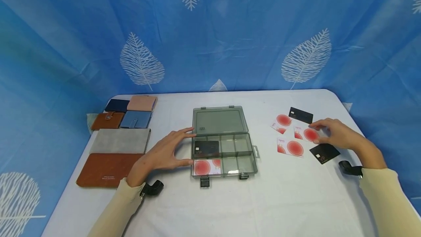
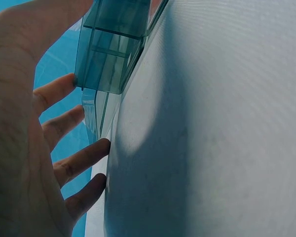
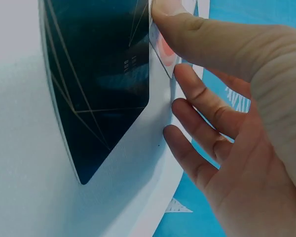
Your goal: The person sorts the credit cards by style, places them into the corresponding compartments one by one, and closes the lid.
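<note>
My left hand (image 1: 166, 153) rests beside a green-tinted compartment box (image 1: 246, 142), fingers spread. Its fingertips touch the box's left side; in the left wrist view, they reach along the box wall (image 2: 101, 74). Inside the box, a black VIP card (image 1: 206, 149) lies above a white card with red circles (image 1: 207, 167). Over at the right, my right hand (image 1: 338, 133) holds another white card with red circles (image 1: 306, 134) between thumb and index finger, covering its right end. Below that hand lies a black card (image 1: 324, 153), large in the right wrist view (image 3: 101, 84).
Two more red-circle cards (image 1: 290, 147) (image 1: 281, 123) and a black card (image 1: 300, 115) lie around the held one. Wallets and card holders stand on the left: brown (image 1: 103, 169), grey (image 1: 120, 140), blue (image 1: 136, 119) and others. The box lid (image 1: 219, 120) is folded back.
</note>
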{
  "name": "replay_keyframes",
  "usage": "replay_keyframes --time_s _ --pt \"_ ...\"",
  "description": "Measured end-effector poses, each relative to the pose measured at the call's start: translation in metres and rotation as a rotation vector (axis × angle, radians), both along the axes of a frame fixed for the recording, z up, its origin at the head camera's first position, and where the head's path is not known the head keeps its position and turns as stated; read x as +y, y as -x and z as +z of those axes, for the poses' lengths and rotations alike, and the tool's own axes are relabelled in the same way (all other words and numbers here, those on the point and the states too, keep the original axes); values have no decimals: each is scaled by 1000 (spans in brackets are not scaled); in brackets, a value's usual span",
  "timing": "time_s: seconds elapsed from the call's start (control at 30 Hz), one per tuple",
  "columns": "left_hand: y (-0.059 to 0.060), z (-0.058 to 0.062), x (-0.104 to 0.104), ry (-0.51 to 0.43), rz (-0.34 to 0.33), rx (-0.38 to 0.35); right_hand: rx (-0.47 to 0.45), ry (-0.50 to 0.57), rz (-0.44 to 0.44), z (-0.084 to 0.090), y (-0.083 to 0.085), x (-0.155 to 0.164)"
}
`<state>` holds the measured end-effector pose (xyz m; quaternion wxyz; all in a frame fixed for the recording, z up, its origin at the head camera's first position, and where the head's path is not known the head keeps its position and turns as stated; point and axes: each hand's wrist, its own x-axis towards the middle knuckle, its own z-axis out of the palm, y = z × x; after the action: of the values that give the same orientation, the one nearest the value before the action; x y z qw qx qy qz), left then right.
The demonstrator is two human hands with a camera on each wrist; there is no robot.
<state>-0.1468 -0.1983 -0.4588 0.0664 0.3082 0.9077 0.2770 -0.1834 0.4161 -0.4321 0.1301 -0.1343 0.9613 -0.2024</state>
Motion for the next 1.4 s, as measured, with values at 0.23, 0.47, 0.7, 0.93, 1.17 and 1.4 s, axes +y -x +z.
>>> replay_keyframes --time_s 0.23,0.47,0.7,0.93,1.17,1.4 --pt "2 1 -1 -4 -10 -1 -4 -9 -50 1 0 1" --pt "4 2 0 -2 -10 -1 -9 -7 -128 2 -8 4" --pt "1 2 -1 -6 -6 -13 63 54 -146 1 -15 0" --pt "0 2 -1 -9 -5 -12 213 135 -152 12 -17 -26" --pt "0 1 -1 -18 -2 -11 289 200 -134 36 -21 -74" --pt "0 2 0 -11 -3 -6 351 257 -53 49 -29 -126"
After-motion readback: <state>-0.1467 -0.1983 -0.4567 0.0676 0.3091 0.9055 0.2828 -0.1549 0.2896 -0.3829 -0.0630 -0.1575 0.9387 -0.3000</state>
